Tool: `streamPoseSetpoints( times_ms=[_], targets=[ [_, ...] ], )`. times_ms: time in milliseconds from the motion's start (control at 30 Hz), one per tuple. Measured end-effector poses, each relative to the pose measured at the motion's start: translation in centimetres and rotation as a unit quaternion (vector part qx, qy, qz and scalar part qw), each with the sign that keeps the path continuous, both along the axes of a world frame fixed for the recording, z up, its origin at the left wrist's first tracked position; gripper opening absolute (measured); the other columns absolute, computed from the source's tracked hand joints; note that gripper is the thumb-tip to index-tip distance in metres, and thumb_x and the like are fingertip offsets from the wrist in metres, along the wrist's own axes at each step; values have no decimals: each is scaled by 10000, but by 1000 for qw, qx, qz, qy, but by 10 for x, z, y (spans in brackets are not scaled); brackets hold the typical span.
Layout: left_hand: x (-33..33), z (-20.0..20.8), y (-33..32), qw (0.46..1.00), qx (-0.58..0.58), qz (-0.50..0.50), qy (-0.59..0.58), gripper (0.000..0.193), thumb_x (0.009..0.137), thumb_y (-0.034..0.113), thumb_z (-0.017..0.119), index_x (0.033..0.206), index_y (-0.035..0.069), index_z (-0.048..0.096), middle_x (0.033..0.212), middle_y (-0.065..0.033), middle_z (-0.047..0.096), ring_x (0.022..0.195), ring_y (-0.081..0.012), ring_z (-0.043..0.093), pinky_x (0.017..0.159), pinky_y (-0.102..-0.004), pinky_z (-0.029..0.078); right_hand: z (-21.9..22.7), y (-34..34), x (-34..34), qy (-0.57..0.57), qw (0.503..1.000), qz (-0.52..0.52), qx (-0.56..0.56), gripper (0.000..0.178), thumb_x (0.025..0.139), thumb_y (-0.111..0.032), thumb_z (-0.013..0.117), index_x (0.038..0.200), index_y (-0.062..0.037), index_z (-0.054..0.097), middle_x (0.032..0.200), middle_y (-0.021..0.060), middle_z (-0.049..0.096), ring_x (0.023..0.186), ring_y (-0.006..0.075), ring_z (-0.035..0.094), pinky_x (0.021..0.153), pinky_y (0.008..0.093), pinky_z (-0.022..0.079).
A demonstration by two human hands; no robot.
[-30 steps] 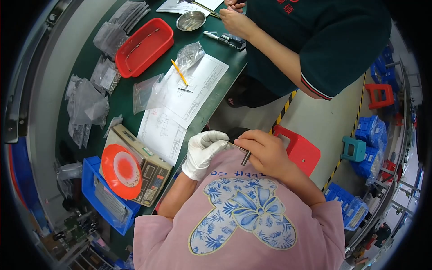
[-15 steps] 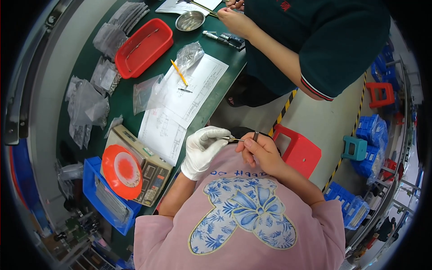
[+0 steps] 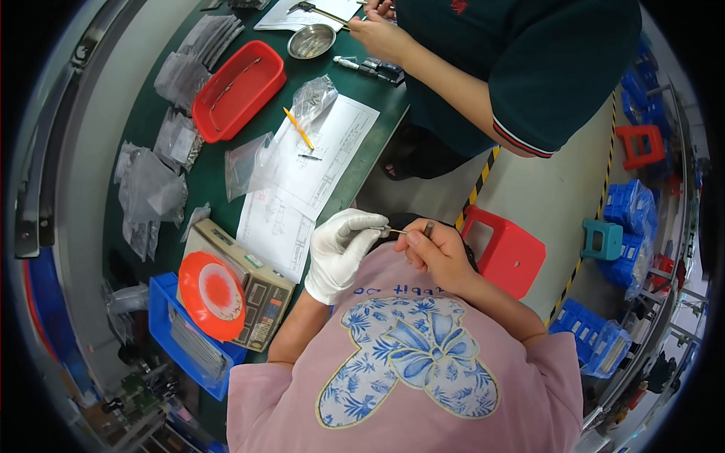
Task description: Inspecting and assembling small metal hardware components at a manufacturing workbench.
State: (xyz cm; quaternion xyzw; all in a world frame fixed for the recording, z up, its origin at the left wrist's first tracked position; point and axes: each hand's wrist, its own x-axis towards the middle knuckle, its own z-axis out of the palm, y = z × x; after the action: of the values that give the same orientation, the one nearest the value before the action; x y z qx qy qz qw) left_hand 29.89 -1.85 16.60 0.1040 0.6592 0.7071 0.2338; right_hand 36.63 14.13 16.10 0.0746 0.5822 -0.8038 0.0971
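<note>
My left hand [image 3: 337, 255], in a white glove, pinches a small metal part [image 3: 384, 229] between thumb and fingers; its exact kind is too small to tell. My bare right hand [image 3: 441, 258] is closed around a thin tool with a dark handle [image 3: 429, 227]. The tool's slender shaft reaches left to the metal part. Both hands are held close together in front of my chest, off the table's edge. Nearest on the table are printed drawing sheets [image 3: 276, 235], with a yellow pen [image 3: 298, 128] and a small metal pin [image 3: 310, 157] on them.
To the left stand a scale [image 3: 266, 300] bearing an orange-red dish [image 3: 211, 291] and a blue bin [image 3: 161, 313]. Farther off are a red tray [image 3: 266, 84], a metal bowl [image 3: 311, 41] and plastic bags [image 3: 151, 189]. A co-worker [image 3: 461, 90] stands ahead. A red stool [image 3: 513, 257] is right.
The view has shifted slightly, so the table and stools sit a little differently in the picture. Both hands keep nearly the same pose, the tool still at the metal part.
</note>
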Motion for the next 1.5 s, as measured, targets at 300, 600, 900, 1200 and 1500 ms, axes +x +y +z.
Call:
streamPoseSetpoints(
  times_ms=[300, 600, 900, 1200, 1500],
  targets=[
    [-3, 7, 2, 999, 16, -25, -32, 182, 834, 41, 500, 949, -56, 603, 847, -87, 581, 761, -123, 561, 696, -227, 441, 2, 1, -2, -1, 999, 1, -37, 201, 907, -142, 412, 818, -18, 542, 554, -37, 409, 494, 21, 344, 475, 167, 308],
    [-1, 3, 0, 998, 22, -21, -62, 188, 848, 59, 502, 969, -38, 608, 861, -71, 560, 759, -109, 543, 712, -220, 434, 6, 2, -2, 39, 996, 3, 80, 185, 888, -131, 445, 806, -8, 556, 639, 8, 529, 568, 62, 445, 543, 205, 372],
    [1, 2, 3, 999, 14, -8, -46, 194, 812, -4, 531, 993, -46, 588, 871, -84, 586, 788, -132, 575, 730, -230, 457, 7, 7, -7, 41, 995, 8, 93, 198, 897, -141, 423, 812, -16, 551, 568, -53, 410, 508, 13, 326, 477, 176, 287],
    [0, -5, -1, 989, 65, 59, -123, 173, 746, -61, 594, 918, -53, 606, 843, -97, 614, 779, -155, 605, 726, -234, 481, 17, 11, -9, 32, 989, 20, 146, 177, 883, -162, 443, 850, -13, 531, 651, 26, 495, 559, 108, 448, 530, 225, 358],
    [1, -10, -1, 995, 63, 58, -45, 152, 708, -94, 597, 847, -42, 632, 836, -95, 587, 770, -147, 568, 697, -231, 454, 16, 7, -9, 164, 935, -78, 304, 102, 765, -46, 561, 866, -46, 546, 822, 88, 566, 676, 212, 586, 581, 282, 455]
  ],
)
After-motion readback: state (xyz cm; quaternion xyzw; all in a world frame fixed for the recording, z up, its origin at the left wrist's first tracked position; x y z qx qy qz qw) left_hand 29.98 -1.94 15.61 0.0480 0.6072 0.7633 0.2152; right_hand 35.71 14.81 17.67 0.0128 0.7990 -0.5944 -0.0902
